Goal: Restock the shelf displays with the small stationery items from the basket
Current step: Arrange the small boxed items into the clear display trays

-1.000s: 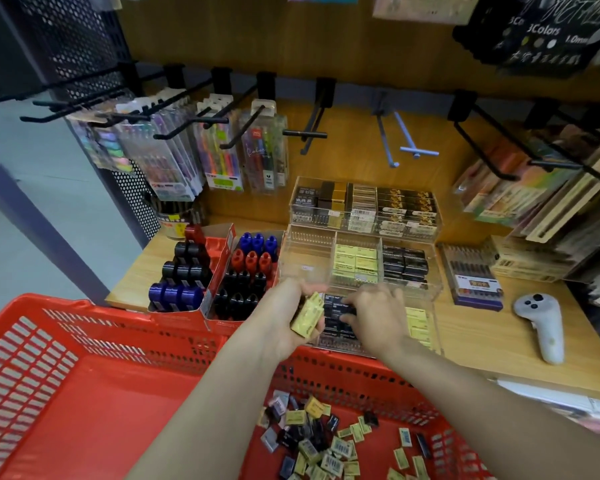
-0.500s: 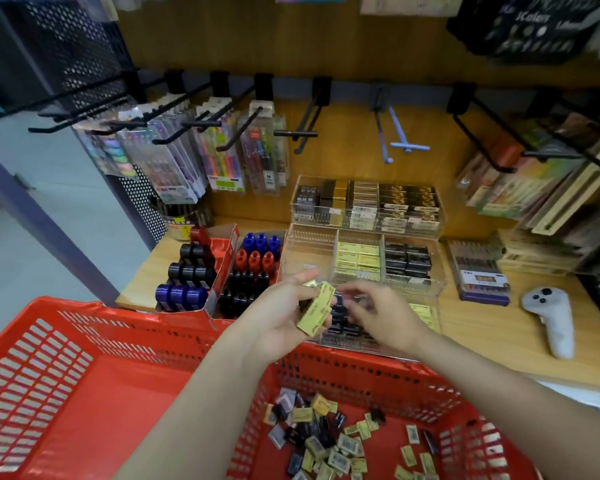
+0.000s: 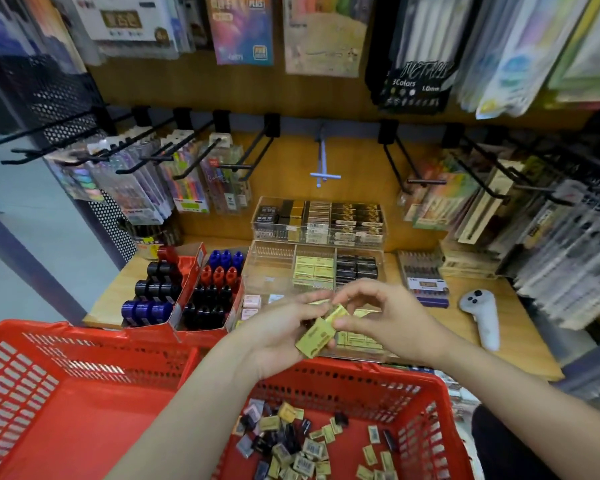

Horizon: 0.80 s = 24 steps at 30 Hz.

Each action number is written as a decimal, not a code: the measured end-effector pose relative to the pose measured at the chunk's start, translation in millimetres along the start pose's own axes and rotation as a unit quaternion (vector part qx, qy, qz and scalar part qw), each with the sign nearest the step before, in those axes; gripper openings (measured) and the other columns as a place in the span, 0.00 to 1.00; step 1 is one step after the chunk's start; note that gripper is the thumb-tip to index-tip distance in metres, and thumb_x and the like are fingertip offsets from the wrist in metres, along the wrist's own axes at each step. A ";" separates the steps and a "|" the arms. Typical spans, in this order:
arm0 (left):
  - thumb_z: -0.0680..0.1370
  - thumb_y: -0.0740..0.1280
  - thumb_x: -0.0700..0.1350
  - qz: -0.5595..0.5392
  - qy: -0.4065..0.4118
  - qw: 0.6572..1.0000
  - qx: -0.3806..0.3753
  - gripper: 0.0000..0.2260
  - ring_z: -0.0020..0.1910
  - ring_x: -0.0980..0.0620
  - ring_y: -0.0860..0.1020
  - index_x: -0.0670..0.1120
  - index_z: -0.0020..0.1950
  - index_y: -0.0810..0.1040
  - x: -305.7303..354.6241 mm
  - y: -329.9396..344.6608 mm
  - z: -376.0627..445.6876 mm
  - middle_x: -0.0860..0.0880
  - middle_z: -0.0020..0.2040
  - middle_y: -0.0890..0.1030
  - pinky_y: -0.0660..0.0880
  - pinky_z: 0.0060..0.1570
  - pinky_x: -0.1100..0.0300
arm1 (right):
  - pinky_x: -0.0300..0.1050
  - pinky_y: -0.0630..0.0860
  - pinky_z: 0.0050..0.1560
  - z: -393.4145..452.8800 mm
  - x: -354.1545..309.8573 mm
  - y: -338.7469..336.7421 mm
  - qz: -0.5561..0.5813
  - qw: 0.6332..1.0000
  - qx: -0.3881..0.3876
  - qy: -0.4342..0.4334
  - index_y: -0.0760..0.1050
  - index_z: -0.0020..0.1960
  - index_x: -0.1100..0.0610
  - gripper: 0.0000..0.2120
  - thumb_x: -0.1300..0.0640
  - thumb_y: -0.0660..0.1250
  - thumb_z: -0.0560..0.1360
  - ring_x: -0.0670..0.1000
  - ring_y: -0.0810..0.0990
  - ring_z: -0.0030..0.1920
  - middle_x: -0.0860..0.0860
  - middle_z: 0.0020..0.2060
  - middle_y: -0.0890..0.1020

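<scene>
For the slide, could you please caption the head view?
Left hand holds yellow boxes while right hand pinches one, above the red basket.

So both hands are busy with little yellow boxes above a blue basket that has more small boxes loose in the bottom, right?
Not quite: the basket is red, not blue, as the head view shows. The rest holds: the left hand and right hand handle little yellow boxes above it, and more small boxes lie loose in the bottom.

Two bare forearms, sleeveless to the frame edge, no jewellery.
</scene>
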<state>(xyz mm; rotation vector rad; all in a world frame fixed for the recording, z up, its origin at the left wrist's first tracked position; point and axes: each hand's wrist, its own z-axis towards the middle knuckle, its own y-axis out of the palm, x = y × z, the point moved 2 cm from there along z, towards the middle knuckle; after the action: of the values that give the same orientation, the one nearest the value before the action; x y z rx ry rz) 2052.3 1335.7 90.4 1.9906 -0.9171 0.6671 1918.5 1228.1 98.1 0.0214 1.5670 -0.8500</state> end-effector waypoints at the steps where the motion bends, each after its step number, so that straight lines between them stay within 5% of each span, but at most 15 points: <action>1: 0.81 0.64 0.36 -0.008 -0.002 1.000 0.011 0.16 0.40 0.48 0.80 0.42 0.69 0.72 -1.2 0.0 1.3 0.39 0.52 0.81 0.78 0.33 0.57 | 0.40 0.80 0.48 -0.4 1.6 -3.7 0.031 0.999 0.021 0.019 0.81 0.48 0.53 0.09 0.61 0.76 0.70 0.48 0.82 0.44 0.49 0.45 0.84; 5: 0.82 0.63 0.39 -0.046 -0.014 0.997 0.056 0.14 0.37 0.47 0.79 0.41 0.67 0.74 -3.2 -2.9 6.9 0.39 0.49 0.80 0.77 0.31 0.59 | 0.40 0.81 0.43 -0.3 11.4 -19.4 0.245 0.956 0.117 0.109 0.81 0.54 0.57 0.10 0.60 0.73 0.72 0.52 0.84 0.39 0.55 0.41 0.86; 11: 0.81 0.60 0.39 -0.069 -0.024 0.996 0.052 0.13 0.38 0.48 0.77 0.41 0.65 0.74 -2.4 2.5 13.0 0.40 0.48 0.79 0.76 0.36 0.57 | 0.38 0.81 0.43 1.7 23.4 -22.6 0.389 0.891 0.105 0.210 0.81 0.56 0.61 0.16 0.72 0.71 0.70 0.56 0.86 0.47 0.62 0.48 0.85; 14: 0.82 0.60 0.38 -0.076 -0.021 0.994 0.071 0.12 0.40 0.47 0.78 0.42 0.65 0.74 -4.4 -1.8 17.9 0.39 0.53 0.80 0.77 0.36 0.57 | 0.39 0.82 0.44 2.4 32.1 -26.1 0.335 0.912 0.121 0.205 0.80 0.59 0.61 0.16 0.70 0.71 0.72 0.55 0.86 0.47 0.61 0.50 0.83; 17: 0.83 0.61 0.38 -0.085 -0.033 0.991 0.096 0.11 0.40 0.46 0.78 0.40 0.65 0.73 -9.2 -8.7 24.6 0.37 0.55 0.80 0.76 0.35 0.57 | 0.38 0.80 0.44 1.1 54.2 -31.1 0.086 0.964 0.139 0.207 0.81 0.57 0.54 0.13 0.57 0.74 0.73 0.48 0.86 0.42 0.52 0.44 0.84; 21: 0.83 0.61 0.39 -0.081 -0.036 0.986 0.142 0.09 0.39 0.46 0.76 0.41 0.62 0.74 -16.3 -18.0 36.2 0.38 0.51 0.79 0.74 0.35 0.56 | 0.34 0.72 0.42 -2.8 92.2 -29.3 -0.142 0.955 0.130 0.226 0.82 0.56 0.51 0.12 0.53 0.74 0.73 0.38 0.79 0.41 0.45 0.43 0.82; 24: 0.83 0.61 0.39 -0.075 -0.037 0.985 0.150 0.10 0.39 0.47 0.77 0.42 0.63 0.76 -16.5 -22.6 42.4 0.39 0.51 0.80 0.74 0.36 0.56 | 0.25 0.69 0.34 0.9 110.9 -18.7 -0.170 0.955 0.108 0.216 0.81 0.59 0.53 0.14 0.56 0.74 0.73 0.37 0.78 0.40 0.44 0.43 0.80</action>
<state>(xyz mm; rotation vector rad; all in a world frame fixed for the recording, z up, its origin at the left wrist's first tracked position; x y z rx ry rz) 2065.5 1314.6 46.1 2.3400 -0.7336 0.6800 1886.9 1163.8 11.4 0.1033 1.9078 -1.3558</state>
